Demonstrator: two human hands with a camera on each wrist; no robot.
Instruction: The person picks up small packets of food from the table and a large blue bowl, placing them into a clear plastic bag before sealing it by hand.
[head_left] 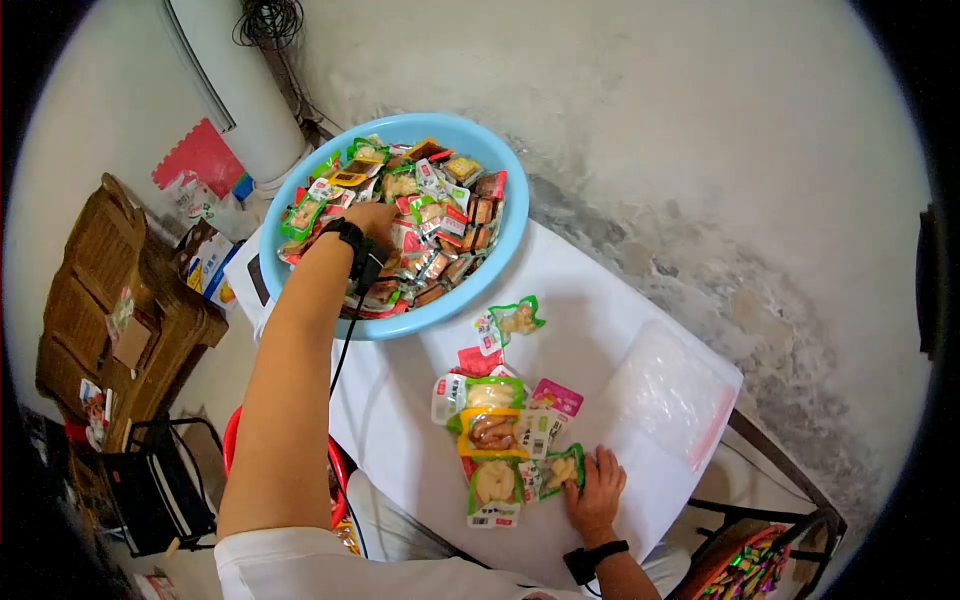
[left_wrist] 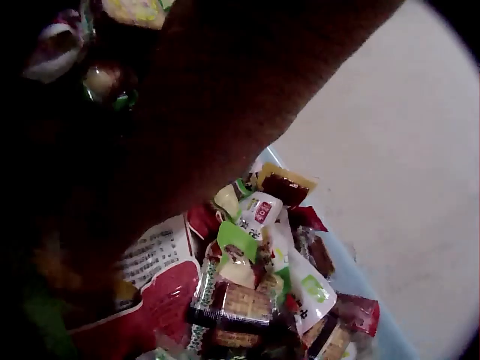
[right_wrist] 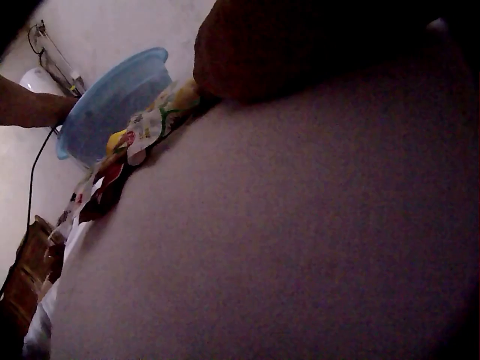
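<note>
A light blue basin (head_left: 400, 326) full of small snack packets stands on the white-covered table. Inside it, among the packets, is my left hand (head_left: 372, 222); its fingertips are hidden, so their hold cannot be seen. A red and white packet (left_wrist: 169, 292) lies beside that hand in the left wrist view. My right hand (head_left: 597, 492) rests on the table with its fingers extended, touching the edge of a green-edged packet (head_left: 562, 472). Beside it lie a yellow packet (head_left: 492, 432), a green packet (head_left: 495, 484) and several others in a loose group.
Clear plastic bags (head_left: 665, 390) lie on the table's right part. A red basket (head_left: 745, 565) of wrapped sweets stands at the lower right. At left are a wooden chair (head_left: 110, 290) and a black bag (head_left: 155, 495). The wall (head_left: 640, 120) runs behind the table.
</note>
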